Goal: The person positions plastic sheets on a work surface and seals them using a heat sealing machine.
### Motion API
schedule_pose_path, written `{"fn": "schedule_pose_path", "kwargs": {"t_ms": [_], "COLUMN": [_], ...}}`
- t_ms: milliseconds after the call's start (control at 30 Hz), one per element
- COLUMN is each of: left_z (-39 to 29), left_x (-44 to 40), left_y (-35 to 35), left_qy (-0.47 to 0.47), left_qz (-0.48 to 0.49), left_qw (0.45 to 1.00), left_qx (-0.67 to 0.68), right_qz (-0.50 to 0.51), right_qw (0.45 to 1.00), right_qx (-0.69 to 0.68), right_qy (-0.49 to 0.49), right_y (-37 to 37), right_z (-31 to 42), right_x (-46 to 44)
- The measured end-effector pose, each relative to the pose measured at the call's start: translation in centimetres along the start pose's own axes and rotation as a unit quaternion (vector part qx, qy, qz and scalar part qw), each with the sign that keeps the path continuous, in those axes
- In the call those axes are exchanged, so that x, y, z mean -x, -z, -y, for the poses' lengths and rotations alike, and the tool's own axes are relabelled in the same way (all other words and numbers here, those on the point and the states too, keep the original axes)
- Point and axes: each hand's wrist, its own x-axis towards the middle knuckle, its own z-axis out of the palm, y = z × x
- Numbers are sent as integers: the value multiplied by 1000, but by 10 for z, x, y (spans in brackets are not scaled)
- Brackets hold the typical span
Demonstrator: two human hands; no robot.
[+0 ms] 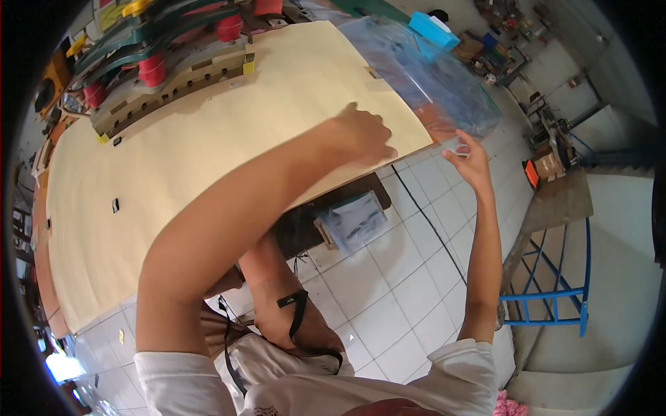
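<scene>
White floor tiles (388, 305) run beneath a table covered by a pale yellow sheet (201, 166), whose near edge is partly hidden behind my left forearm. My left hand (364, 135) is over the sheet near its right-hand corner, fingers curled; they are blurred, and I can't tell whether they grip anything. My right hand (470, 163) is just off that corner, thumb and forefinger curved with a gap between them. Something thin and clear shows in that gap, but I can't tell whether I'm holding it. Crumpled clear plastic (395, 55) lies beyond the sheet's right edge, its folds too see-through to separate, with a blue box (433, 31) at its far side. Below the table edge, a plastic-wrapped packet (355, 220) has contents I can't make out. Green-and-red clamps (151, 69) are cut off at the top left.
</scene>
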Motion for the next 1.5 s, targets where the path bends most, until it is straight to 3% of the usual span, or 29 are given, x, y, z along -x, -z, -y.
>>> {"fn": "schedule_pose_path", "kwargs": {"t_ms": [33,100,167,200,267,300,367,400,467,500,567,600,667,700,767,1000,1067,1200,1267,1500], "left_z": [-11,-39,-68,-77,-87,-89,-92,-95,-97,-99,-103,-104,-104,-105,-105,-101,-98,-94,-93,-93], "left_x": [-4,-9,-18,-23,-38,-51,-75,-82,-95,-104,-122,-126,-132,-131,-130,-135,-132,-134,-136,-139], "left_y": [-1,-7,-11,-17,-36,-50,-73,-72,-72,-74,-79,-79,-78,-77,-75,-90,-90,-95,-96,-95], "left_qy": [5,-80,-64,-62,-18,-15,83,85,156,159,158,162,129,131,142,152,153,154,137,152], "left_qz": [-3,-112,-113,-115,-71,-74,-47,-49,-37,-38,-67,-67,-91,-92,-98,-86,-90,-76,-74,-66], "left_qw": [1000,990,983,983,946,945,838,838,634,631,508,505,447,445,425,397,440,446,449,437], "left_qx": [-1,-17,130,129,316,318,537,538,757,758,844,845,881,881,889,901,880,878,880,884], "right_qz": [15,27,39,44,-32,-31,-61,-60,-41,-38,-18,-14,72,75,148,225,305,282,261,261], "right_qw": [997,989,952,933,884,883,862,861,848,848,838,839,870,870,932,936,930,932,924,919], "right_qx": [71,141,303,356,423,424,413,412,398,396,389,387,346,345,234,116,144,159,167,169], "right_qy": [22,46,27,21,195,199,289,292,349,351,381,382,344,345,234,243,145,164,225,241], "right_y": [4,10,11,12,15,17,22,24,29,31,34,34,36,36,40,36,37,34,36,40], "right_z": [3,16,36,40,37,37,36,37,37,40,46,43,36,43,57,55,65,59,61,40], "right_x": [-3,-6,-7,-8,-12,-15,-23,-27,-33,-34,-35,-37,-40,-39,-37,-51,-44,-37,-34,-45]}}
